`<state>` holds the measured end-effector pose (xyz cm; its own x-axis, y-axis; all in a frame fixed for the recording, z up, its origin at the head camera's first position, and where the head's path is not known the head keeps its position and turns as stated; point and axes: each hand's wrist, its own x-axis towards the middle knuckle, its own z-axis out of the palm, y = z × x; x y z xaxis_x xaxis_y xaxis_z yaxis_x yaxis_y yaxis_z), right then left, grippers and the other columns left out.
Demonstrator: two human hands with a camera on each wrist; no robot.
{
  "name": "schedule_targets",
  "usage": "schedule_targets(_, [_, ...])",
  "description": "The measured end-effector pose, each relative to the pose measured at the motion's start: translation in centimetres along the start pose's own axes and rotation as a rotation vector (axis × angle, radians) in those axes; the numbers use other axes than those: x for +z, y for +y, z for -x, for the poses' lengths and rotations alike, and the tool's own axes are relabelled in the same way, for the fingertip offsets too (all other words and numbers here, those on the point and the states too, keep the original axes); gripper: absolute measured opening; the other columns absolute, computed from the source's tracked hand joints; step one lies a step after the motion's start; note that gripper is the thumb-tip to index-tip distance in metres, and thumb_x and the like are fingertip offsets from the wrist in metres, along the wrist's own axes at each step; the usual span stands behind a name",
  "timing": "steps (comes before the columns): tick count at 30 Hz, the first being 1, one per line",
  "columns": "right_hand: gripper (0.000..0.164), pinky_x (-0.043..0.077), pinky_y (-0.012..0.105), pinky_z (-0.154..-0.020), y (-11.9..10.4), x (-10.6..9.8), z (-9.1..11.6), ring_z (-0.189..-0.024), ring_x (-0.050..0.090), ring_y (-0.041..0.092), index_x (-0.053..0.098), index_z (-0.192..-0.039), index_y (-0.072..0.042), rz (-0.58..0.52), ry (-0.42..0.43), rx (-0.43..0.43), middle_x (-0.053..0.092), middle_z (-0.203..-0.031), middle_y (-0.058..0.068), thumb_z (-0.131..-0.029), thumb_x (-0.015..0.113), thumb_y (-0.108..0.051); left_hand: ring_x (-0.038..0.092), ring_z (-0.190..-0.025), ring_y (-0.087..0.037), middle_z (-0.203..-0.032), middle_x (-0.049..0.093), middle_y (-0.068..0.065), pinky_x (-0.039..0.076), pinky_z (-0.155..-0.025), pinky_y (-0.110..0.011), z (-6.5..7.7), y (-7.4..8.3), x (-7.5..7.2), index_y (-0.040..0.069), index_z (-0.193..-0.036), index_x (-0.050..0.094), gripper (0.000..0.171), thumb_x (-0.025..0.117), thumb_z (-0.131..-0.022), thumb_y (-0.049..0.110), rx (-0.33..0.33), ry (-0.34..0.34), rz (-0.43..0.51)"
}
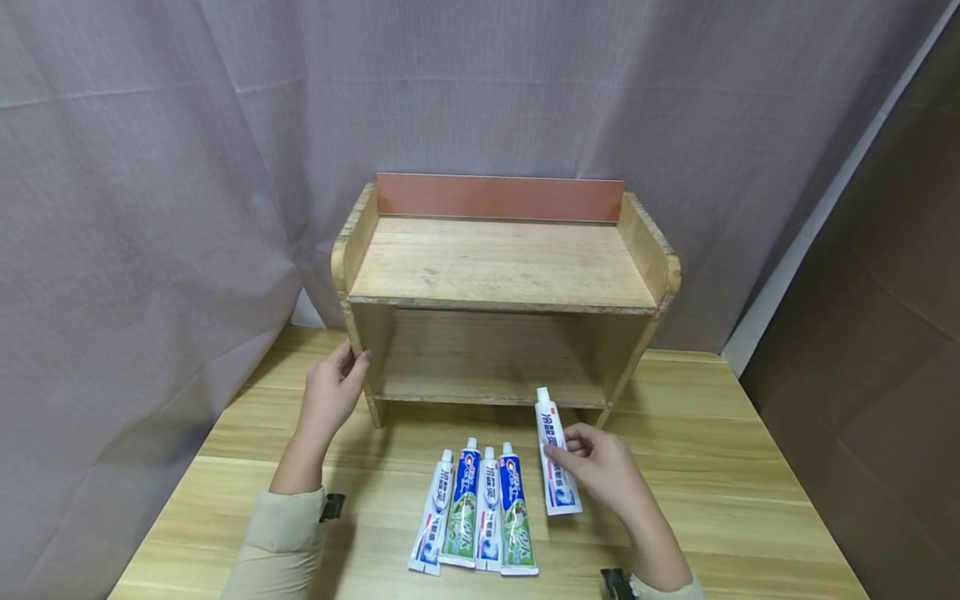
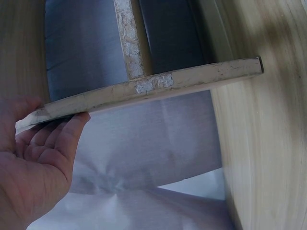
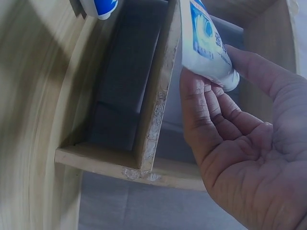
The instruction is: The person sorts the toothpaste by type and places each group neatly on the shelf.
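A white toothpaste tube (image 1: 557,467) with blue print is pinched between the thumb and fingers of my right hand (image 1: 603,467), its white cap tilted up toward the shelf. In the right wrist view the fingers support the tube (image 3: 204,48) from below and the thumb lies along its side. My left hand (image 1: 333,392) holds the front edge of the left side panel of a small wooden shelf (image 1: 502,265). The left wrist view has the thumb on one face of that panel (image 2: 192,79) and the fingers on the other.
Several toothpaste tubes (image 1: 489,508) lie side by side in front of the shelf, caps toward it, white ones alternating with blue-green ones. The wooden table (image 1: 720,500) ends at a grey curtain (image 1: 480,92) behind and a brown cloth (image 1: 870,333) on the right.
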<state>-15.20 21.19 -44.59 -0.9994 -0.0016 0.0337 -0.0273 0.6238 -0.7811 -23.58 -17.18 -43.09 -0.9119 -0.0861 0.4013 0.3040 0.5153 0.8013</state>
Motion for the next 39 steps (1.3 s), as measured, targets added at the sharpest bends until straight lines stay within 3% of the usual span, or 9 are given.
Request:
schedule_targets(29, [0.022,0.058,0.024,-0.065,-1.8,-0.7,-0.7,-0.075,0.065,0.015,0.073,-0.097,-0.006,-0.012,0.015,-0.073,0.071,-0.081,0.0,-0.084,0.082,-0.021,0.067,-0.113,-0.034,-0.122,0.067,-0.023,0.058,-0.093,-0.045,0.0,-0.1,0.0,0.003,-0.134,0.062,0.038,0.058,-0.103,0.025,0.006,-0.006,-0.016])
schedule_targets(39, [0.029,0.059,0.024,-0.068,-2.5,-1.0,-1.1,-0.077,0.066,0.013,0.073,-0.104,-0.004,0.008,0.021,-0.104,0.072,-0.085,0.0,-0.085,0.081,-0.024,0.068,-0.111,-0.033,-0.12,0.068,-0.022,0.058,-0.092,-0.043,0.0,0.0,0.0,0.004,-0.131,0.064,0.035,0.059,-0.102,0.023,0.008,0.005,-0.006])
